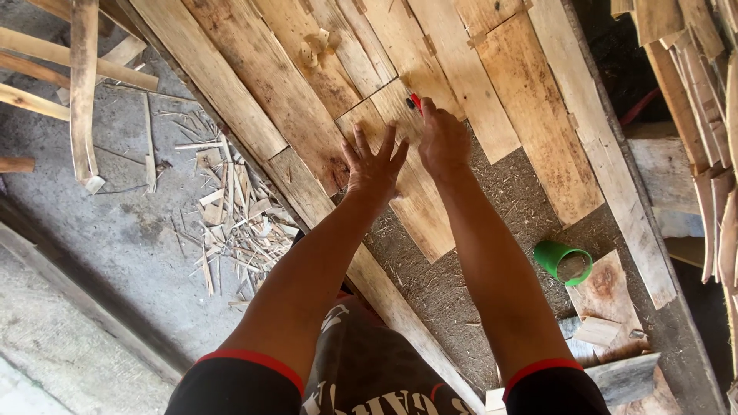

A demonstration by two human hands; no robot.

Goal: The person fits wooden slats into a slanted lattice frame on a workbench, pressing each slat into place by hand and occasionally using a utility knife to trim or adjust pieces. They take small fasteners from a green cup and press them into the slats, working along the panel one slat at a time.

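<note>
Planks of pale wood lie side by side across a rough particle-board counter (538, 207). The left hand (374, 165) rests flat on a short plank (400, 184), its grip spread wide, fingers splayed on the wood. Just beside it, the right hand (442, 142) has its grip pinched around a red-tipped marker (415, 102), whose tip meets the same plank near its upper edge. A green cup (563, 263) stands on the counter, well apart to the right. Wood splinters (231, 223) litter the concrete floor (115, 230).
</note>
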